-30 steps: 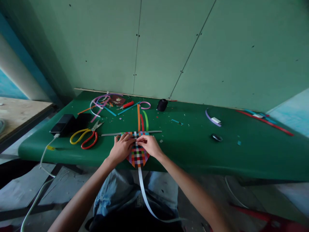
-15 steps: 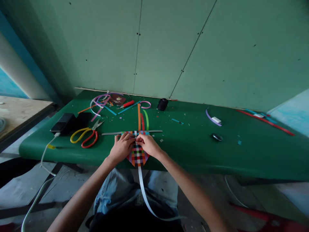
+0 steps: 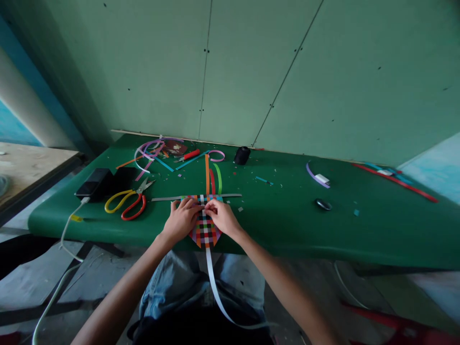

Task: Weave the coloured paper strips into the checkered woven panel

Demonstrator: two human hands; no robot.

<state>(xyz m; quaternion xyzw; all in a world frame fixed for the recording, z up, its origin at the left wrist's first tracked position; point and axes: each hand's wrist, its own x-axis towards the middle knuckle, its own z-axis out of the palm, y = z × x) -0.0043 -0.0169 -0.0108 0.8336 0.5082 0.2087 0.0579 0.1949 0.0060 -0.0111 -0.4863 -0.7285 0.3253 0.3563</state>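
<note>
A multicoloured checkered woven piece lies at the table's front edge. Orange, red and green strips stick out from its far side, and a long white strip hangs from its near end over my lap. My left hand rests on the left part of the weave, its fingers spread and pressing down. On the right part, my right hand is closed in a pinch over the middle of the weave, apparently on a white strip; the fingertips partly hide it. A grey strip lies crosswise at the far edge.
Scissors and a black box with a cable lie left. Loose strips, a red-handled cutter and a black spool are at the back. To the right are a dark oval object and more strips.
My right hand's fingertips have shifted slightly to the right over the weave. My left hand stays in place.
</note>
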